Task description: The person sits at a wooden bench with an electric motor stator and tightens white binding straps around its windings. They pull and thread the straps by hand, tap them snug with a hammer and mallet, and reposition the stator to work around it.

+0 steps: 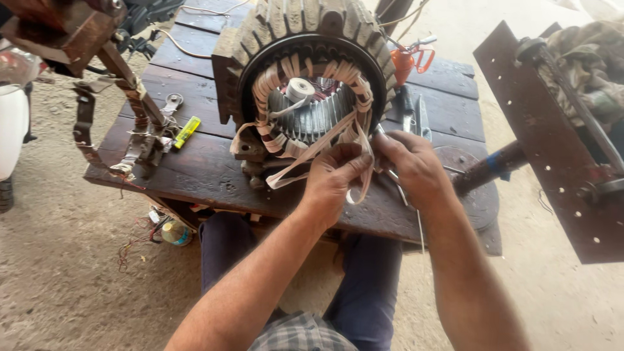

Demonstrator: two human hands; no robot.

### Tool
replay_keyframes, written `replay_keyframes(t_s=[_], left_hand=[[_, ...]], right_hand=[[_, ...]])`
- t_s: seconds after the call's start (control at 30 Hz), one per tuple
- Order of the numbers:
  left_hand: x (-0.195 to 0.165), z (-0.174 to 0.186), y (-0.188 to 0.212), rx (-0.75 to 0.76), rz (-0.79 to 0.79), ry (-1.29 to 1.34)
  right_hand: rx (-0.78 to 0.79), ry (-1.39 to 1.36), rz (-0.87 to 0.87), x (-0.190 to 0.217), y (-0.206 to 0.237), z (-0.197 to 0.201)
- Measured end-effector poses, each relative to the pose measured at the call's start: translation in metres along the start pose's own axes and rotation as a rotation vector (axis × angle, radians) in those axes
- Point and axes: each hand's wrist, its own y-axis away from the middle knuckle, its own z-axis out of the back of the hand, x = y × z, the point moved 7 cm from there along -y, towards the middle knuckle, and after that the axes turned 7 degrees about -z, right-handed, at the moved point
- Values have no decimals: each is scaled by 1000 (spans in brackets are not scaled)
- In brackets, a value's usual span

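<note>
A large finned motor stator (260, 39) lies on a dark wooden table (195, 162), its open end facing me. White cotton tape (286, 175) wraps the windings and hangs in loose loops from the lower rim. A small roll of tape (300, 88) sits inside the bore. My left hand (335, 179) pinches the tape at the lower right of the winding ring. My right hand (413, 166) is beside it, gripping a thin metal needle-like tool (406, 198) and the tape end.
A yellow lighter (187, 131) and a wrench (171, 103) lie on the left of the table. Orange-handled scissors (408, 60) and blades rest at the back right. A rusty metal frame (130, 97) stands left; a perforated steel plate (552, 149) on a shaft stands right. Sandy floor all around.
</note>
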Motion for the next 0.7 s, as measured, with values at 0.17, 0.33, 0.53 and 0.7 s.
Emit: replay_keyframes(t_s=[0.17, 0.33, 0.53, 0.7], left_hand=[[7, -8, 8, 68, -63, 32], [0, -3, 9, 69, -94, -24], [-17, -12, 3, 141, -172, 93], [-33, -11, 13, 190, -275, -384]], right_hand=[[-18, -54, 24, 7, -6, -12], [-57, -118, 7, 19, -11, -9], [-26, -52, -8, 41, -20, -11], [-80, 234, -35, 43, -15, 6]])
